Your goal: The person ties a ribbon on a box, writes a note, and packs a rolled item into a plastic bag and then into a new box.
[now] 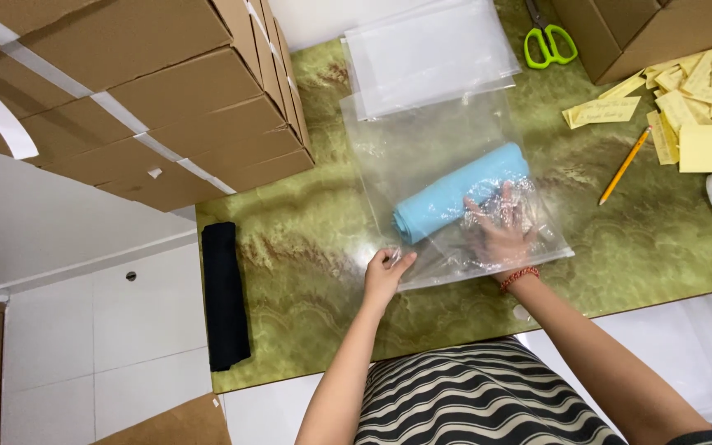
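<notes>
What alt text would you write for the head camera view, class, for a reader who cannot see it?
A right hand inside a clear plastic bag touches a rolled light-blue cloth, while the left hand pinches the bag's open edge on a green marbled table. Cardboard boxes, green scissors and yellow slips lie around.

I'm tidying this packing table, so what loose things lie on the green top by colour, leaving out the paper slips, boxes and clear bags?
Light blue: 1, the rolled cloth inside the clear bag, under the right hand
Black: 1, the folded cloth
Green: 1, the scissors
Orange: 1, the pencil
Total: 4
</notes>
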